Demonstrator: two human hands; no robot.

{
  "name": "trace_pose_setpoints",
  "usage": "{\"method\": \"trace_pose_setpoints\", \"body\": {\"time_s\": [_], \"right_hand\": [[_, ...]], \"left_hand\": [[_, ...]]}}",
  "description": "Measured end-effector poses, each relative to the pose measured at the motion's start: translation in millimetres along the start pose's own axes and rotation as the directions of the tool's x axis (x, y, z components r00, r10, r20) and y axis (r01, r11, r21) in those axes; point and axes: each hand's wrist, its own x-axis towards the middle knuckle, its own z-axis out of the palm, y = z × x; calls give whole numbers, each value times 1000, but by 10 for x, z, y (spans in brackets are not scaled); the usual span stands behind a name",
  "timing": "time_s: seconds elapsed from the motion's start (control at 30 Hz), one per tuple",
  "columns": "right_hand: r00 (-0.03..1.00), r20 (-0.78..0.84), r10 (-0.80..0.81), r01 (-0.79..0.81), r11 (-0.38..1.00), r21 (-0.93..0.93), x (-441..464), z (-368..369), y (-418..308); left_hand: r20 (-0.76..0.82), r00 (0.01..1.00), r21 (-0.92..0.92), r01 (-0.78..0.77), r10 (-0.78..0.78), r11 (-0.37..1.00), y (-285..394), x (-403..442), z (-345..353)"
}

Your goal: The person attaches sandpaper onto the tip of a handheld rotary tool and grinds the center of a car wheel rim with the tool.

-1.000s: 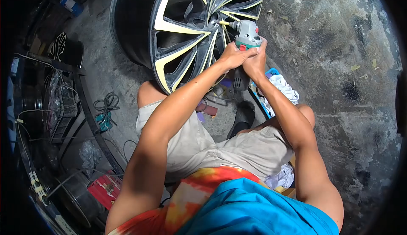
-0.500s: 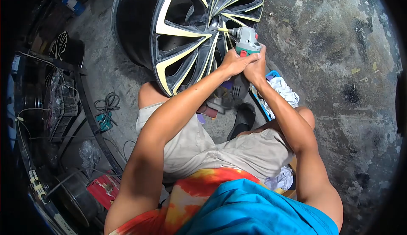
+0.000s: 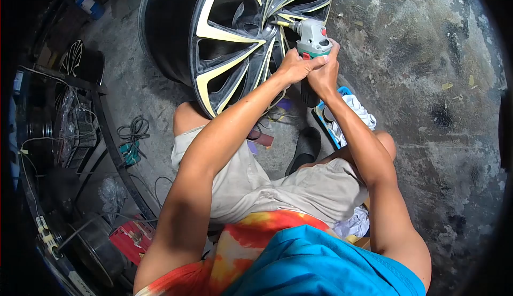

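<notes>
A grey and green power drill (image 3: pixel 312 33) is held in both my hands in front of a large alloy wheel rim (image 3: pixel 222 28). My left hand (image 3: pixel 294 67) closes on the drill's near side, by its red trigger. My right hand (image 3: pixel 325 74) wraps round the handle from the right, and its fingers are partly hidden. A pale yellow tip (image 3: pixel 280 23) in the chuck reaches toward the rim's hub; whether it touches cannot be made out. The rim stands upright with black and cream spokes.
Near my right knee lies a blue tray (image 3: pixel 344 91) with white cloth (image 3: pixel 359 109). A coiled cable (image 3: pixel 134 129) and a red box (image 3: pixel 131 238) are on the left. Another spoked wheel (image 3: pixel 80 63) stands farther back, beyond a dark metal frame (image 3: pixel 109 130).
Both hands and the drill have moved slightly up, away from me. The drill's tip has shifted upward along the hub area. The rim has barely moved.
</notes>
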Motion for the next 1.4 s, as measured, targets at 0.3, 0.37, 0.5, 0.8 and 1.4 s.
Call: {"method": "trace_pose_setpoints", "body": {"time_s": [0.3,0.37,0.5,0.8,1.4], "right_hand": [[998,63,-17,17,1000,0,36,-24,57],[998,50,-34,35,999,-12,25,-29,63],[998,33,-62,62,998,3,-57,-25,74],[998,44,-44,46,999,-27,-42,-29,5],[999,18,27,-27,1000,11,-18,53,97]], "left_hand": [[20,1000,-72,-11,12,997,-33,-39,23],[30,999,-86,-19,22,996,-22,-50,29],[25,998,-106,-54,57,993,-100,-81,57],[40,999,-104,19,-15,994,-24,-101,33],[-21,999,55,36,-35,998,-175,94,-32]]}}
